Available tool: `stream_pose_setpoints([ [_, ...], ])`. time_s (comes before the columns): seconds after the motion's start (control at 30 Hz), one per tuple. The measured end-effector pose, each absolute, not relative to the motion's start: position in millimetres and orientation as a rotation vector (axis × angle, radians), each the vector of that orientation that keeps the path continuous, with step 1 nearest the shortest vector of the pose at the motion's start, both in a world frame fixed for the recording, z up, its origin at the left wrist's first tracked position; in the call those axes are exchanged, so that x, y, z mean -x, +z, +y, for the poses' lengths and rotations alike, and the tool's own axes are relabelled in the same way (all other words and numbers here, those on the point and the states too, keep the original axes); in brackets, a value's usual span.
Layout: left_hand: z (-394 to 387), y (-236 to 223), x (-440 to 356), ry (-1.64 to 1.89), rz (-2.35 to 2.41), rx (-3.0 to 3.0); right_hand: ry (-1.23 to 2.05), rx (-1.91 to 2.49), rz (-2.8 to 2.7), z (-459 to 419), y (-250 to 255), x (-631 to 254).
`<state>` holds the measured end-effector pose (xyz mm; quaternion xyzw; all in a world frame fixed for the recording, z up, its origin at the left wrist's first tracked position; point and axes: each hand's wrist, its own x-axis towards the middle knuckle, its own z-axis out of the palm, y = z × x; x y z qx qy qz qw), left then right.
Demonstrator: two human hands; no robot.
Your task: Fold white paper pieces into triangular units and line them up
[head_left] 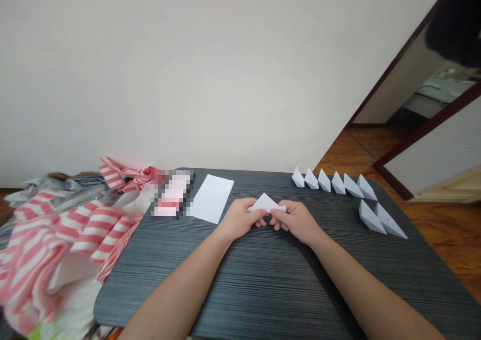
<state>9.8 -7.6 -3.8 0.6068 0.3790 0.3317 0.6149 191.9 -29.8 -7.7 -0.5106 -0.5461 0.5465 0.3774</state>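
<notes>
A small white folded paper, peaked at the top, is held between both hands over the middle of the dark table. My left hand pinches its left side, thumb on the near face and fingers curled behind. On the other side my right hand grips the right part the same way, and the two thumbs almost meet at the lower edge. Left of my left hand lies a stack of white paper. To the right stand several folded paper boats in a row, with two more paper boats nearer to me.
A pixelated phone-like object lies at the table's back left. Red-and-white striped cloth is heaped beside the table on the left. A pale wall rises behind the table, and wooden floor shows at the right.
</notes>
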Motion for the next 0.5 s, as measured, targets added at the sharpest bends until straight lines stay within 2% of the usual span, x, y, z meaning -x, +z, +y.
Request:
stream_pose_setpoints([
  [0.5,1.0,-12.5,-8.5,0.874,0.841,-1.076,1.357,1.268,-1.242,-27.3,-10.1,-200.1],
])
